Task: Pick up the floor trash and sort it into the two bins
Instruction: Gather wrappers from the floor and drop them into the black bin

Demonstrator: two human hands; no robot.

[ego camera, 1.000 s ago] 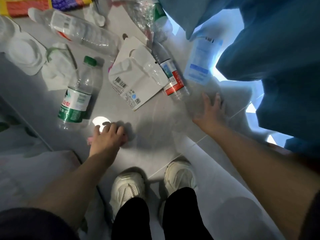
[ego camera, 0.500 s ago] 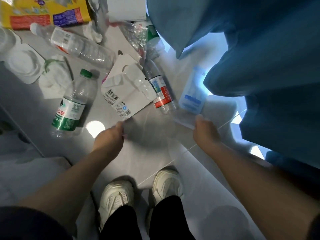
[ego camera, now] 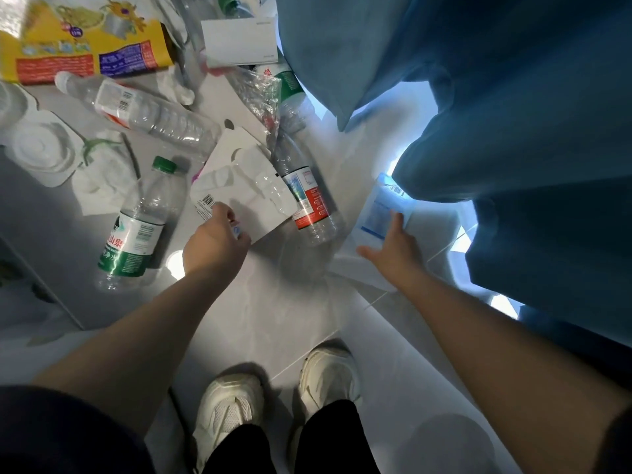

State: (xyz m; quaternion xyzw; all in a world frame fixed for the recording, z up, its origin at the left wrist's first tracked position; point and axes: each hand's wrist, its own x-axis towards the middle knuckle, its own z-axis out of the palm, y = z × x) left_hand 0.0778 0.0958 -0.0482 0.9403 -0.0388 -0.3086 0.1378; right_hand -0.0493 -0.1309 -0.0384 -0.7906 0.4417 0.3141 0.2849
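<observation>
The left hand (ego camera: 215, 241) reaches the near edge of the white blister card (ego camera: 246, 179), thumb by its barcode. Its curled fingertips are hidden, so I cannot tell whether it grips. The right hand (ego camera: 393, 248) lies released, fingers spread, on the blue-and-white pouch (ego camera: 379, 213) on the floor at right, whose far end vanishes under blue fabric (ego camera: 513, 114). A red-labelled bottle (ego camera: 307, 206) lies between them, partly covered by the card.
</observation>
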